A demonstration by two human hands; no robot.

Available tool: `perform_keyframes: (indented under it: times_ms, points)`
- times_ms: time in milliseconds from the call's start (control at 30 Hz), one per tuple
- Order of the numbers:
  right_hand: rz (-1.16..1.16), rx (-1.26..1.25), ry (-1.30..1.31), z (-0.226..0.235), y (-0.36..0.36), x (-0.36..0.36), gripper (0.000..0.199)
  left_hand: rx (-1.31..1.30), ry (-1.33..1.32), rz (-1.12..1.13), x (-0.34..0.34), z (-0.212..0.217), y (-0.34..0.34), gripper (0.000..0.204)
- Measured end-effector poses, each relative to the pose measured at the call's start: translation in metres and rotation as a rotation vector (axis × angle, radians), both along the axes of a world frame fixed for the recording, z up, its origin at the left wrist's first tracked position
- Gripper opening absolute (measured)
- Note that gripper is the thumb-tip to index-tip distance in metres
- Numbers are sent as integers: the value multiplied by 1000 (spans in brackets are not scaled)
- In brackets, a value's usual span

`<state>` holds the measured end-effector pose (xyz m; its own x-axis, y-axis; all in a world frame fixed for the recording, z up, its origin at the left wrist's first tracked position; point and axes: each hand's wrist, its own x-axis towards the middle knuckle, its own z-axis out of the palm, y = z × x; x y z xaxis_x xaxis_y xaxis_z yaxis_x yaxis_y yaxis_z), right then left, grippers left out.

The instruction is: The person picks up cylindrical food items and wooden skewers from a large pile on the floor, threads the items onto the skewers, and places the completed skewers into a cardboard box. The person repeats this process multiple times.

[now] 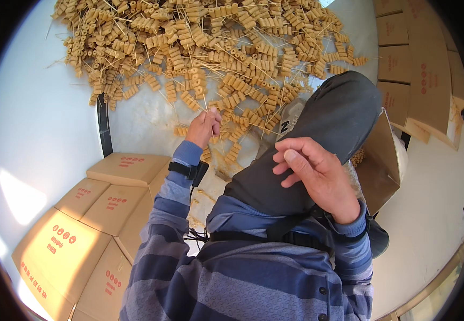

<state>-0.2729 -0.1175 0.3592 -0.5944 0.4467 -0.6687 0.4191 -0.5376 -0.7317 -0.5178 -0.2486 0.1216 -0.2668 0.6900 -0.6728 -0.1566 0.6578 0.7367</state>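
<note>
My left hand (pixel 204 127) is closed, its fingertips pinching the thin stick of a skewer (pixel 197 81) at the near edge of a big pile. Ridged, tan-brown ring-like pieces are threaded on that skewer, which points away from me. More skewers of the same kind (pixel 253 99) lie loose just right of this hand. My right hand (pixel 317 168) hovers over my dark-trousered leg, its fingers loosely bent and apart, and nothing shows in it. Beyond both hands the heaped skewers (pixel 189 32) spread across a pale sheet (pixel 130 115), sticks poking out in many directions.
Closed brown cartons (pixel 63 241) are stacked at the lower left beside a white wall (pixel 34 134). An open carton (pixel 376 176) with skewers inside stands right of my leg. Further cartons (pixel 430 69) line the far right. My shoe (pixel 291 115) rests close to the pile.
</note>
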Motion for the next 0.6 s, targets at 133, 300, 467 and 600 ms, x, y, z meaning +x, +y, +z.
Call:
perform_keyframes:
  times_ms: [133,300,467,600]
  points:
    - [-76,-362,58,-18,6,-21,50,405,-70,126,18,96,29,42]
    - [-218,-490,299,-36,-4,-41,58,630,-234,-62,43,171,40,32]
    - [-276,-473,489,-35,-5,-32,50,560,-298,-185,70,197,35,25]
    - [-237,-308,539,-22,-5,-24,41,624,-366,-157,81,197,32,30]
